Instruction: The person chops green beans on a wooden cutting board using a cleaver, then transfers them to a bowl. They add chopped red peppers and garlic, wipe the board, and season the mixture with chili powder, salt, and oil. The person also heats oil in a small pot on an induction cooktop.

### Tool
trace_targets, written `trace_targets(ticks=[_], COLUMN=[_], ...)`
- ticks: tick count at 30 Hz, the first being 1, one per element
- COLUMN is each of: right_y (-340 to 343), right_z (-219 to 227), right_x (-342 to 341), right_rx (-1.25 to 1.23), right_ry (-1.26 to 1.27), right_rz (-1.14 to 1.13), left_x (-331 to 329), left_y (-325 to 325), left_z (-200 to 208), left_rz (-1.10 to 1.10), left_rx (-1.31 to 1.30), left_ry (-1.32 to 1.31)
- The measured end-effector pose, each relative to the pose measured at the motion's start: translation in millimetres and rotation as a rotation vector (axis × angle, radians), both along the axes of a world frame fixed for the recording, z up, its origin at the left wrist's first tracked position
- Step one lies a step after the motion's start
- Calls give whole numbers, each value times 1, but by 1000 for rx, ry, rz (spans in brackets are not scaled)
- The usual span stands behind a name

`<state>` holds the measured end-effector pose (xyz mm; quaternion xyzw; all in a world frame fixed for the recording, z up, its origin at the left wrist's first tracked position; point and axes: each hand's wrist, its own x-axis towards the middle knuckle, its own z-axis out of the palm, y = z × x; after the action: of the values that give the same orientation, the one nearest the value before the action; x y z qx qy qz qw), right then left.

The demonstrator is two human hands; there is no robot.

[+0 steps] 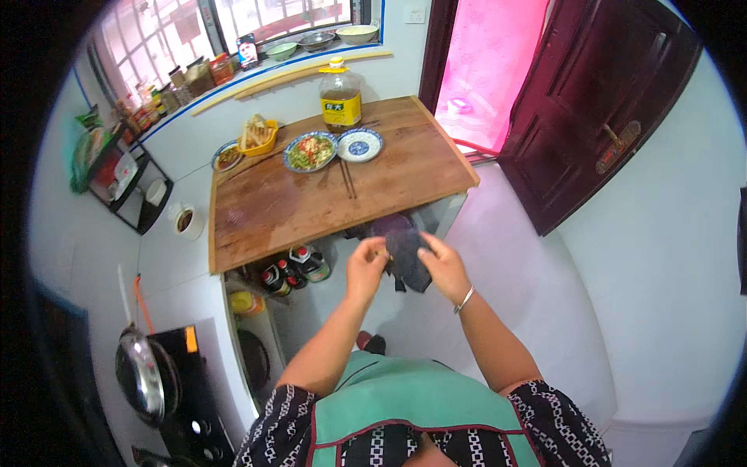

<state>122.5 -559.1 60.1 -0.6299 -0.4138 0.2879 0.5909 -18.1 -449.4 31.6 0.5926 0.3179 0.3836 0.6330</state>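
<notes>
Between my two hands hangs a thin dark bag-like sheet (410, 268), partly see-through at its upper edge; whether it is plastic or cloth I cannot tell. My left hand (366, 268) pinches its left edge with closed fingers. On the other side my right hand (443, 265), with a bracelet at the wrist, grips its right edge between thumb and fingers. Both hands are in front of the wooden tabletop's (272, 210) near edge, above the floor. A dark purplish round thing (391, 223) behind the sheet is partly hidden.
The tabletop carries a plate of food (310, 152), a white-and-blue plate (359, 145), chopsticks (347, 179), a yellow basket (261, 138) and a large oil jug (340, 101). Bottles (310, 265) stand beneath. A lidded pan (144, 373) sits on the stove at left; a dark door (595, 109) stands open at right.
</notes>
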Motion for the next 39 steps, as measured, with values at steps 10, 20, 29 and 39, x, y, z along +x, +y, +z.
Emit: trace_targets(ticks=[10,20,29,39], right_y=[174,347,532,432], right_z=[-21,-177,-193,-199], right_x=[211,330,435,264], right_rx=[-65,-616,-260,-5], right_ry=[-545,-673,-824,-569], right_rz=[-464,-426,-7,486], left_x=[223,225,246,241], left_y=[196,311,343,322], left_z=[-21,-113,-142,-81], left_rz=[-100,438,679,546], left_rx=[215,-918,-933,-868], left_ry=[129,87,-59,-52])
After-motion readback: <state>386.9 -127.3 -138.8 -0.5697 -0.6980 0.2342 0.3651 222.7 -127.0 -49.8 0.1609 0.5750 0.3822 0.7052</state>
